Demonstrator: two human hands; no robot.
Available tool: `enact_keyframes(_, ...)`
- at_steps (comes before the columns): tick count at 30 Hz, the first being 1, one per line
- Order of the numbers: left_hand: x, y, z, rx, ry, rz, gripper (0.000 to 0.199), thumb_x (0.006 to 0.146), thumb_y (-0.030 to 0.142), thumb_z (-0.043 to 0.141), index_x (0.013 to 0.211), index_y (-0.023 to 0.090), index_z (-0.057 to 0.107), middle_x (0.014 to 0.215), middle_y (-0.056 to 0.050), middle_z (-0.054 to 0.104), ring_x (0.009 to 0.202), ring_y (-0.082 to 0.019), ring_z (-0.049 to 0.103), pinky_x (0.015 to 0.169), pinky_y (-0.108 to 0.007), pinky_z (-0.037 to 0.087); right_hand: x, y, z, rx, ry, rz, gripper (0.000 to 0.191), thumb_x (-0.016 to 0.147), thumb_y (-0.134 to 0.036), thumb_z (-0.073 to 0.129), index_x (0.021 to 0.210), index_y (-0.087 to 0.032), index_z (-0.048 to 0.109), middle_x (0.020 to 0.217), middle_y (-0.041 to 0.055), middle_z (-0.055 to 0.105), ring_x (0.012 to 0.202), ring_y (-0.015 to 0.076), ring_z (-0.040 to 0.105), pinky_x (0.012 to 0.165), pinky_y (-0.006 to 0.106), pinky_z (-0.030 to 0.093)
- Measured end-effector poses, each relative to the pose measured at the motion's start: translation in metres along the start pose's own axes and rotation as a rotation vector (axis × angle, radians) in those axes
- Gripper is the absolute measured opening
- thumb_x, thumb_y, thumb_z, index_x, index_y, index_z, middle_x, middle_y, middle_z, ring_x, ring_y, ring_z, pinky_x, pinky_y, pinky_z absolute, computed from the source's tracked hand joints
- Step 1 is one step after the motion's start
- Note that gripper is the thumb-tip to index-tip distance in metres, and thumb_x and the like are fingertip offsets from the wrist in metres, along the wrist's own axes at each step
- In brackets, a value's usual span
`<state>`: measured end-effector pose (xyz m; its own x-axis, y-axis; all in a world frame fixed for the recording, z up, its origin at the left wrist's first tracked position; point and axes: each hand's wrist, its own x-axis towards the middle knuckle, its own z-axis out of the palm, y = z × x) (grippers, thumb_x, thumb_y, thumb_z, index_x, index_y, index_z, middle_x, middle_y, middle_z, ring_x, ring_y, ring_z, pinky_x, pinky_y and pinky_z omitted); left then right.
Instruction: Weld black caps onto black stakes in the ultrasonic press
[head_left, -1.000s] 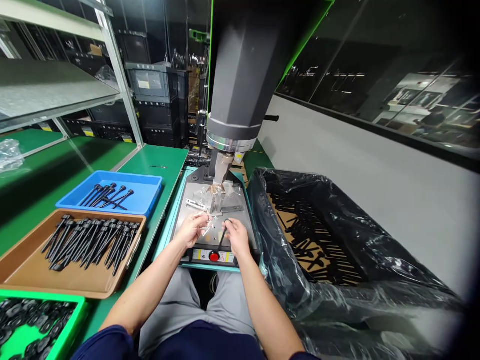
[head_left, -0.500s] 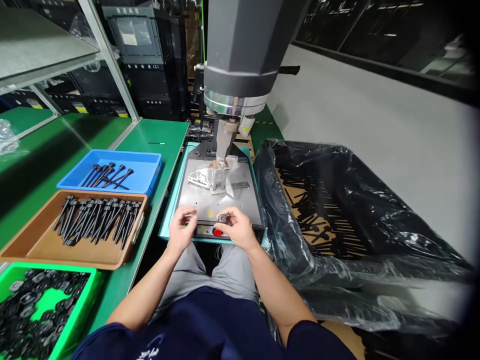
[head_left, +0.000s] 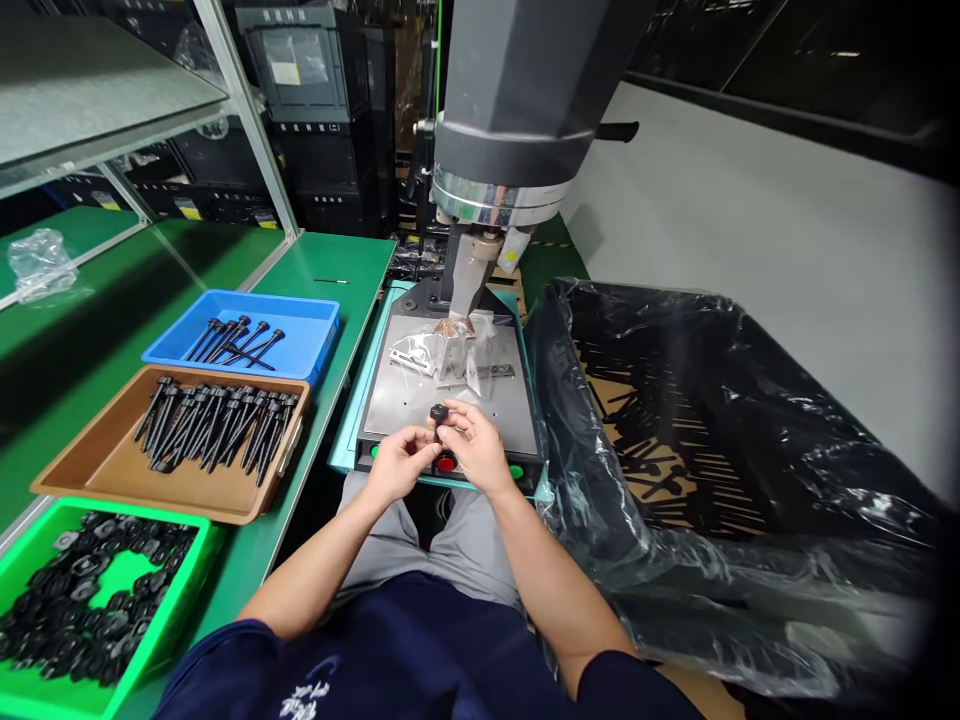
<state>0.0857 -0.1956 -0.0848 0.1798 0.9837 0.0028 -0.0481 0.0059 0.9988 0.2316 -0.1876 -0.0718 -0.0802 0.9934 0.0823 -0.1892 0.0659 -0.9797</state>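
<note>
In front of the machine's base, both hands meet at a black rod with a knob-like head (head_left: 439, 412). My left hand (head_left: 399, 464) is closed, its thumb and fingertips pinching the stem below the head. From the other side my right hand (head_left: 478, 447) grips the same piece just under the head. The head points up, and fingers cover most of the stem. Right behind the hands lies the grey metal plate (head_left: 386, 405) of the machine. A red button (head_left: 446, 465) shows just below the fingers, with a green button (head_left: 516, 471) further right.
Overhead hangs the machine head (head_left: 517, 100), above a plastic-wrapped fixture (head_left: 454, 355). At left stand a blue tray (head_left: 304, 345) and a brown tray (head_left: 195, 490) with black rods, and a green bin (head_left: 124, 580) of small black parts. A plastic-lined box (head_left: 592, 460) is at right.
My hands have come together from apart. The small black piece in my right hand now appears as the head on a rod held by both. The view has shifted slightly left.
</note>
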Motion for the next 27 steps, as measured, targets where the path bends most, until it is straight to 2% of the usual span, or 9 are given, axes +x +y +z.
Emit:
enact_keyframes(4, -0.001, 0.003, -0.002, -0.034, -0.017, -0.025, 0.02, 0.074, 0.034, 0.074, 0.08, 0.016, 0.069, 0.07, -0.001, 0.063, 0.064, -0.012, 0.054, 0.064, -0.025, 0.043, 0.001, 0.002, 0.002, 0.048, 0.002, 0.034, 0.044, 0.076, -0.034, 0.069, 0.114, -0.022, 0.053, 0.092, 0.0054, 0.071, 0.091, 0.0222, 0.069, 0.077, 0.036, 0.056)
enact_keyframes(13, -0.001, -0.004, -0.006, -0.085, -0.031, -0.043, 0.023, 0.076, 0.037, 0.072, 0.087, 0.017, 0.07, 0.081, -0.004, 0.068, 0.073, -0.015, 0.059, 0.072, -0.027, 0.046, 0.009, 0.007, 0.009, 0.012, 0.046, -0.005, 0.047, 0.069, -0.03, 0.074, 0.11, -0.023, 0.054, 0.085, 0.0026, 0.069, 0.08, 0.0188, 0.066, 0.073, 0.034, 0.054)
enact_keyframes(16, -0.011, 0.0, -0.01, -0.07, -0.025, -0.055, 0.023, 0.074, 0.036, 0.073, 0.082, 0.016, 0.069, 0.072, -0.002, 0.064, 0.066, -0.013, 0.055, 0.066, -0.025, 0.044, 0.007, 0.01, 0.015, -0.019, 0.029, 0.001, 0.049, 0.067, -0.031, 0.077, 0.111, -0.023, 0.056, 0.087, 0.0034, 0.068, 0.079, 0.019, 0.065, 0.072, 0.034, 0.055)
enact_keyframes(18, -0.024, 0.009, -0.021, -0.022, -0.019, -0.064, 0.022, 0.073, 0.036, 0.074, 0.078, 0.015, 0.068, 0.066, 0.0, 0.06, 0.06, -0.011, 0.05, 0.06, -0.024, 0.041, 0.006, 0.013, 0.017, -0.025, -0.011, 0.019, 0.052, 0.067, -0.033, 0.078, 0.113, -0.022, 0.055, 0.089, 0.0044, 0.068, 0.08, 0.0196, 0.065, 0.071, 0.035, 0.055)
enact_keyframes(20, -0.04, 0.025, -0.04, 0.05, 0.02, -0.058, 0.022, 0.074, 0.035, 0.073, 0.078, 0.015, 0.068, 0.065, 0.0, 0.058, 0.058, -0.011, 0.049, 0.057, -0.023, 0.04, 0.007, 0.018, 0.016, -0.022, -0.041, 0.042, 0.055, 0.068, -0.036, 0.078, 0.116, -0.022, 0.054, 0.089, 0.0046, 0.067, 0.08, 0.0194, 0.065, 0.068, 0.033, 0.055)
enact_keyframes(22, -0.058, 0.043, -0.068, 0.164, 0.112, -0.034, 0.021, 0.076, 0.035, 0.071, 0.081, 0.015, 0.069, 0.068, -0.001, 0.061, 0.059, -0.012, 0.051, 0.058, -0.023, 0.041, 0.009, 0.023, 0.012, -0.021, -0.048, 0.071, 0.055, 0.069, -0.038, 0.078, 0.115, -0.021, 0.055, 0.087, 0.0041, 0.067, 0.076, 0.0181, 0.064, 0.062, 0.03, 0.054)
enact_keyframes(24, -0.073, 0.06, -0.107, 0.346, 0.253, -0.016, 0.018, 0.077, 0.033, 0.069, 0.083, 0.016, 0.07, 0.071, -0.002, 0.064, 0.062, -0.013, 0.054, 0.059, -0.024, 0.043, 0.01, 0.028, 0.008, -0.026, -0.046, 0.099, 0.053, 0.07, -0.041, 0.079, 0.113, -0.02, 0.056, 0.086, 0.0043, 0.067, 0.073, 0.0171, 0.064, 0.059, 0.028, 0.052)
enact_keyframes(27, -0.081, 0.079, -0.183, 0.722, 0.528, -0.069, 0.014, 0.076, 0.029, 0.068, 0.083, 0.018, 0.071, 0.078, -0.003, 0.069, 0.071, -0.017, 0.06, 0.069, -0.026, 0.046, 0.008, 0.032, 0.007, -0.04, -0.061, 0.122, 0.053, 0.07, -0.044, 0.079, 0.111, -0.02, 0.058, 0.085, 0.0051, 0.067, 0.072, 0.0179, 0.064, 0.059, 0.029, 0.052)
